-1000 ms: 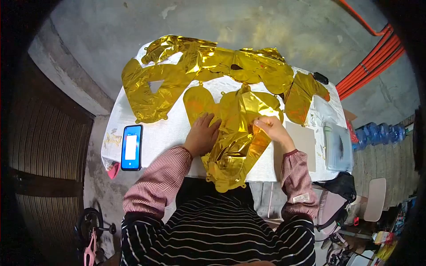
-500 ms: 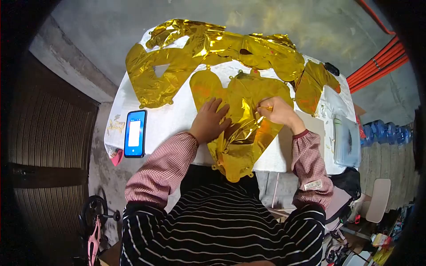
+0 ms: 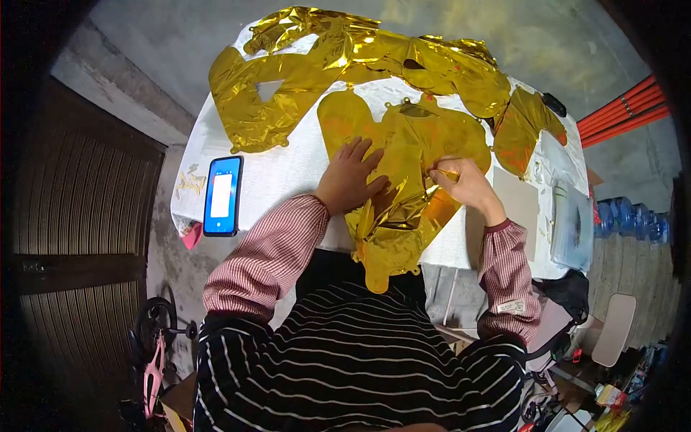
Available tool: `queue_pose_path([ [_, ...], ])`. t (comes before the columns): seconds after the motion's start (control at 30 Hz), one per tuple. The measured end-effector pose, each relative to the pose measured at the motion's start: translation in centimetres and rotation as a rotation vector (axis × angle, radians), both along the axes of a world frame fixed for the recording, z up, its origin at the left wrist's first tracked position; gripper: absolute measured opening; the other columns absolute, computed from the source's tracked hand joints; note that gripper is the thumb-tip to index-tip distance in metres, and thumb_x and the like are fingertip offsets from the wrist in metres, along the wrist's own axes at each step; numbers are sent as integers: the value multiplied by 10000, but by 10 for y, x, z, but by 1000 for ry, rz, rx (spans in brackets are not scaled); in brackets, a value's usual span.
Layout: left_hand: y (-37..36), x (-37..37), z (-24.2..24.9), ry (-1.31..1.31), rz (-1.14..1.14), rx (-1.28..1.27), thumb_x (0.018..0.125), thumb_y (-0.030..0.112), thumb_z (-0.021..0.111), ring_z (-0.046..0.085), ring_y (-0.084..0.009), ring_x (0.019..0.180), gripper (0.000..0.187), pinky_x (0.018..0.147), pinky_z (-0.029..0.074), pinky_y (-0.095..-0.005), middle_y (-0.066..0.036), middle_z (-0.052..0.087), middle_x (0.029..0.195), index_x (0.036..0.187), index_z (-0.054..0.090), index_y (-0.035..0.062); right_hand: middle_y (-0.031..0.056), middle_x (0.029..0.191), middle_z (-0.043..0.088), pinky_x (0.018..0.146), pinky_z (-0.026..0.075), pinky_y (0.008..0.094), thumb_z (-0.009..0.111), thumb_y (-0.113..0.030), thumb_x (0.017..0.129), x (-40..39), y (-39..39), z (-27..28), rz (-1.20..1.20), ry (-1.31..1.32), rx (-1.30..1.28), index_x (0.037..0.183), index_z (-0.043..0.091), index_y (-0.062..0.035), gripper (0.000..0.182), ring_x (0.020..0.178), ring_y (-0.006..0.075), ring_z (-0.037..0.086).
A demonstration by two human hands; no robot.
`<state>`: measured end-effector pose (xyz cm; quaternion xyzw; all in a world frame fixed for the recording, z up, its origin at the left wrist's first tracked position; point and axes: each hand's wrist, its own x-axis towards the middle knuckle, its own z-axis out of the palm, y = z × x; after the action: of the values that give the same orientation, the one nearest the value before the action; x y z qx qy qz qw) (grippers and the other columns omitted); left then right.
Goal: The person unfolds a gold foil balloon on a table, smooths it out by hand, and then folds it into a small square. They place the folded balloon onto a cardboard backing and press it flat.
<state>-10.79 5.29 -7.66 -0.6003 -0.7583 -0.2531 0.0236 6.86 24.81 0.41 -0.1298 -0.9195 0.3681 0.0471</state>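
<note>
A deflated gold foil balloon [image 3: 403, 140] lies at the near side of the table, its narrow lower end hanging over the front edge. My left hand [image 3: 351, 178] rests flat on its left part, fingers spread. On the right, my right hand [image 3: 471, 189] is closed in a pinch over the balloon's middle, with a thin yellow piece [image 3: 451, 175] showing between the fingers; I cannot tell whether it is a separate strip or part of the foil. Creases run through the foil between the hands, and its lower part is crumpled and shiny.
More flat gold foil balloons [image 3: 302, 86] cover the back of the white-covered table [image 3: 281, 176]. A lit phone [image 3: 222, 196] lies at left. At right are a grey-beige board [image 3: 515, 205], a clear plastic folder [image 3: 572, 227] and a small black object [image 3: 554, 104].
The view has tilted, so the table sits higher in it. The foil between my hands lies smoother in its upper part. Both hands keep about the same place on the balloon.
</note>
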Motion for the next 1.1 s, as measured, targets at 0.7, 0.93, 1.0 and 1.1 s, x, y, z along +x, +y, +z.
queue_pose_path([
  [0.7, -3, 3, 1, -72, 16, -70, 903, 436, 561, 319, -409, 1367, 524, 1142, 247, -483, -226, 396, 1424, 1339, 538, 146, 128, 987, 678, 832, 472, 298, 618, -81, 884, 26, 16, -30, -99, 38, -117, 923, 625, 65, 151, 929, 217, 634],
  [0.93, -1, 2, -6, -79, -24, 1, 890, 404, 592, 370, -433, 1323, 505, 1119, 283, -498, -239, 435, 1386, 1309, 555, 126, 95, 1113, 665, 831, 491, 279, 649, 2, 851, 52, 18, -34, -100, 108, -202, 952, 646, 48, 111, 972, 186, 637],
  [1.0, -1, 1, -7, -22, 1, 28, 886, 389, 604, 394, -446, 1295, 487, 1102, 305, -508, -243, 447, 1371, 1289, 566, 119, 90, 1144, 656, 818, 496, 270, 655, -2, 855, 60, 12, -28, -206, 35, -195, 951, 649, 42, 106, 976, 181, 635],
  [1.1, 1, 1, -3, -34, -9, 19, 888, 382, 606, 396, -455, 1288, 478, 1091, 319, -510, -242, 449, 1364, 1287, 568, 123, 90, 1195, 635, 867, 477, 274, 649, 16, 852, 72, 8, -22, -210, 90, -132, 942, 649, 44, 95, 1024, 191, 615],
])
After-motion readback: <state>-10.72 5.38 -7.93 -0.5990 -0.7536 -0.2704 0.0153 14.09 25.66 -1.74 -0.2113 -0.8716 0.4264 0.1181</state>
